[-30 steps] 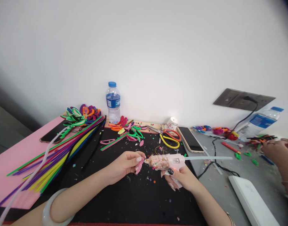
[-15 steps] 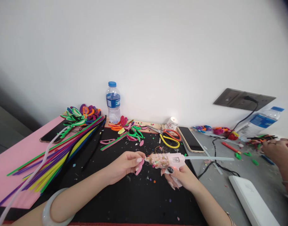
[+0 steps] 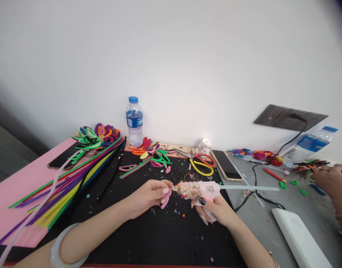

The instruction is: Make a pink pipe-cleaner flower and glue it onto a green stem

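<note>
My left hand (image 3: 147, 195) pinches a small pink petal-shaped piece (image 3: 165, 199) just above the black mat (image 3: 148, 238). My right hand (image 3: 215, 210) grips a pink glue gun (image 3: 198, 190) crusted with coloured scraps, a finger on its trigger. The gun's nozzle points left and sits right at the top of the pink piece. A clear glue stick (image 3: 249, 188) sticks out of the gun's back toward the right. A pale bangle (image 3: 59, 247) circles my left wrist.
Long coloured pipe cleaners (image 3: 73, 178) fan across the mat's left. A water bottle (image 3: 134, 121), scissors (image 3: 200, 158), a phone (image 3: 226, 165) and folded petals (image 3: 154, 154) lie behind. Another person's hand (image 3: 331, 178) works at the right, near a white box (image 3: 299, 236) and a black cable (image 3: 260, 175).
Almost nothing has moved. The glue gun's nozzle has stayed against the pink piece, and the other person's hand at the right has shifted slightly.
</note>
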Available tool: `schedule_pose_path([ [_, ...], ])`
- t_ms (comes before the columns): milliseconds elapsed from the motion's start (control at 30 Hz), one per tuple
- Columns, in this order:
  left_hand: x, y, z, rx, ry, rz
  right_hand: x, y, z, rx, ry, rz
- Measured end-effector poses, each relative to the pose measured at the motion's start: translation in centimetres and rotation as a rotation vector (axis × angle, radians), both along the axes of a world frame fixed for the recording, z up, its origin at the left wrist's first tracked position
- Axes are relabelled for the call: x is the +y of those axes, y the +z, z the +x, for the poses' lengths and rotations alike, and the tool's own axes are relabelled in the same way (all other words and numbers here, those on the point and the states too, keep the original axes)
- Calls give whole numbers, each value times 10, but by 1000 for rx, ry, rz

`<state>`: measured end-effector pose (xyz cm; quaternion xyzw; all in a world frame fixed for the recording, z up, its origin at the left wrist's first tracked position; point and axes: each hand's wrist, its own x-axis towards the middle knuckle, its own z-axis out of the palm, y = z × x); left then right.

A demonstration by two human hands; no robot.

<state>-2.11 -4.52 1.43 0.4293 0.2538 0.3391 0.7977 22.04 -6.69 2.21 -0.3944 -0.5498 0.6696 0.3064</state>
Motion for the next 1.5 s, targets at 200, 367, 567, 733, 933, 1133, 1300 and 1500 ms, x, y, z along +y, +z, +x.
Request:
schedule_pose_path([
  [200,0,1,1,2,3,-13,0,-2,1,56,-6,11],
  [367,1,0,1,7,31,-15,0,-3,3,37,37,43],
  [567,1,0,1,22,41,-20,-2,-4,2,10,54,93],
  [733,1,1,2,34,63,-50,-4,-2,0,-64,47,102],
  [933,2,0,2,24,61,-41,-4,-1,0,-78,42,111],
  [1133,2,0,2,27,61,-52,-4,-6,1,-42,43,124],
  [1300,2,1,2,20,56,-48,-3,-5,2,-47,51,128],
  [1500,2,0,2,12,52,-46,-3,-4,1,-43,41,123],
])
